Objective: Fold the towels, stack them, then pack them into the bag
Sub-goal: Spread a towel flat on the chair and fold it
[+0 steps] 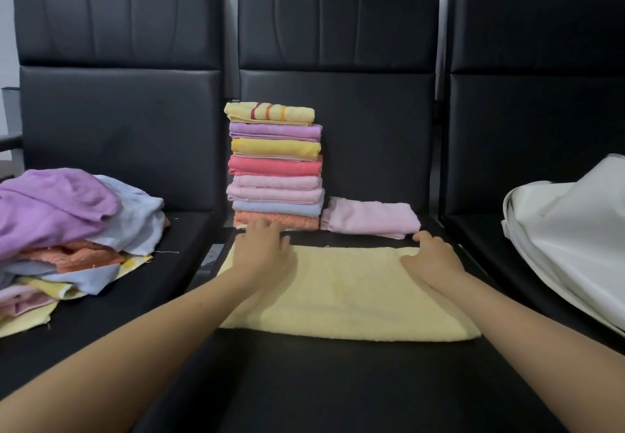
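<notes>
The yellow towel (345,294) is judged to be light, soft and limp, so it will sag and crease wherever it is not supported; little grip is needed, but both ends have to be carried together for the fold to stay square. The best hold is taken to be at the far corners, or at the two short ends, with the edges matched before the cloth is pressed flat. Its terry surface is expected to cling a little to the smooth black seat (338,382), so it may need lifting instead of dragging.

The towel is seen as a pale yellow band, already folded lengthwise, laid flat across the middle seat with its long edges running left to right and its near edge slightly wavy.

The left hand (263,250) is rested on the far left corner with fingers spread and fairly straight. The right hand (431,257) is set on the far right corner with fingers curled over the far edge; whether the cloth is actually pinched cannot be told. The hands are held well apart.

Just behind the towel a stack (275,169) of folded towels is stood against the backrest, with a pink towel (370,218) folded beside it. An unfolded pile (67,229) is heaped on the left seat, and the white bag (575,229) is laid on the right seat
</notes>
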Tool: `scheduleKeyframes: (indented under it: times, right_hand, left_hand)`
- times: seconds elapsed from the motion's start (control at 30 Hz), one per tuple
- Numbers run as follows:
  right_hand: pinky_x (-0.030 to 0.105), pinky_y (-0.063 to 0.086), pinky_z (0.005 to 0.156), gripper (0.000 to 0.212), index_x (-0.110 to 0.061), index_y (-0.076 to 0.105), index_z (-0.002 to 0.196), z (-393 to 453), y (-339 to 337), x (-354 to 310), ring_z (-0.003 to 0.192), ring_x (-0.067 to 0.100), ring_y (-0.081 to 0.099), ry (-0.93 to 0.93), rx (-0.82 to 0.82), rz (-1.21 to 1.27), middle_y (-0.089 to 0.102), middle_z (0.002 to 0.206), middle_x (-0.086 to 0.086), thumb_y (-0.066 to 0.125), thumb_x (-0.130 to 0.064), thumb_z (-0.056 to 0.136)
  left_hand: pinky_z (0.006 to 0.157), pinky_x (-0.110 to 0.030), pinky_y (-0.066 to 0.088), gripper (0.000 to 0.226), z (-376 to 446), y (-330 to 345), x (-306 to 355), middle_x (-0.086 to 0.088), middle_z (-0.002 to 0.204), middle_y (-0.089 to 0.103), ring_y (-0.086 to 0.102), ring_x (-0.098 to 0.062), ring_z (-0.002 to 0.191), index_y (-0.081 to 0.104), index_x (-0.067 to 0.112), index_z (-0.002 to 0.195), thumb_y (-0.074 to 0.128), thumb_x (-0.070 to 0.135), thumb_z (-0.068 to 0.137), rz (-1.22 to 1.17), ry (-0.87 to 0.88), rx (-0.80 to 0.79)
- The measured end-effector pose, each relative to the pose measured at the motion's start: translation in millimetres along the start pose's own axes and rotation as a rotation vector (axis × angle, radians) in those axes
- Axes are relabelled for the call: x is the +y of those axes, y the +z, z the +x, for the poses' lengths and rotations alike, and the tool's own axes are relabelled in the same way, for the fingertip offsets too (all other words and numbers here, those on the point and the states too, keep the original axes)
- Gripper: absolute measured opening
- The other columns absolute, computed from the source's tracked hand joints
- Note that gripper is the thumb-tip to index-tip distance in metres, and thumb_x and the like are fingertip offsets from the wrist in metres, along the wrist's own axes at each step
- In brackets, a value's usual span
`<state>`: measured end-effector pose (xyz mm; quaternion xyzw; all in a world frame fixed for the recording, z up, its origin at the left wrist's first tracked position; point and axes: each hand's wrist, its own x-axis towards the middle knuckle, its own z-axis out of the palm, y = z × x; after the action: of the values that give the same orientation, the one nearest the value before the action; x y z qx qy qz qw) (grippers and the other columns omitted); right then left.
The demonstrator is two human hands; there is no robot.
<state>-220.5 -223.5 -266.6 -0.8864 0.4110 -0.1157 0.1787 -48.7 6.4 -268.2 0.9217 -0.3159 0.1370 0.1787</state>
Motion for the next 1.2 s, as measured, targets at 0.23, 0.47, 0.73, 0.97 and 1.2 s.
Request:
scheduleKeyframes:
  times: [0.23, 0.47, 0.73, 0.97, 1.2]
  right_hand:
    - [0.029, 0.047, 0.069, 0.059, -0.011, 0.056, 0.121, -14.8, -19.9, 1.5, 0.094, 0.02, 0.06, 0.176, -0.135, 0.0, 0.057, 0.095, -0.001, 0.062, -0.056, 0.083]
    - [0.03, 0.045, 0.072, 0.059, -0.008, 0.046, 0.133, -31.7, -39.9, -1.9, 0.09, 0.016, 0.054, 0.22, -0.352, 0.291, 0.053, 0.102, 0.001, 0.069, -0.037, 0.087]
    - [0.037, 0.05, 0.087, 0.031, -0.01, 0.054, 0.117, -48.1, -49.5, -62.6, 0.097, 0.025, 0.062, 0.211, -0.263, 0.836, 0.062, 0.104, 0.008, 0.062, -0.028, 0.094]
    - [0.026, 0.052, 0.061, 0.015, -0.009, 0.061, 0.108, -66.6, -21.6, -85.6, 0.071, 0.018, 0.065, -0.085, -0.453, 0.827, 0.065, 0.082, 0.005, 0.053, -0.013, 0.097]
    - [0.042, 0.041, 0.103, 0.052, -0.024, 0.04, 0.143, -62.0, 9.0, -62.5, 0.127, 0.025, 0.045, -0.37, -0.162, 0.189, 0.047, 0.137, 0.006, 0.048, -0.041, 0.094]
  left_hand:
    - [0.119, -0.044, 0.01, 0.057, -49.7, 15.9, 68.0, -0.001, 0.162, 0.011, 0.009, -0.019, 0.149, 0.025, 0.025, 0.151, 0.029, 0.051, 0.1, -0.05, 0.245, -0.439]
    - [0.116, -0.038, 0.02, 0.049, -62.9, 14.7, 69.0, -0.004, 0.155, 0.028, 0.022, -0.023, 0.143, 0.038, 0.023, 0.146, 0.035, 0.041, 0.1, -0.066, 0.298, -0.322]
    - [0.076, -0.035, 0.049, 0.034, -47.5, -7.5, 59.6, -0.009, 0.101, 0.063, 0.062, -0.027, 0.079, 0.055, 0.01, 0.125, 0.031, 0.018, 0.102, -0.915, -0.283, -0.234]
    - [0.073, -0.027, 0.048, 0.044, -46.2, -14.5, 64.0, -0.007, 0.098, 0.059, 0.061, -0.022, 0.093, 0.044, 0.016, 0.14, 0.047, 0.033, 0.1, -1.155, -0.504, -0.434]
    - [0.098, -0.029, 0.036, 0.046, -45.7, -14.3, 53.9, -0.002, 0.128, 0.054, 0.048, -0.024, 0.125, 0.043, 0.017, 0.143, 0.036, 0.012, 0.098, -0.805, -0.208, -0.116]
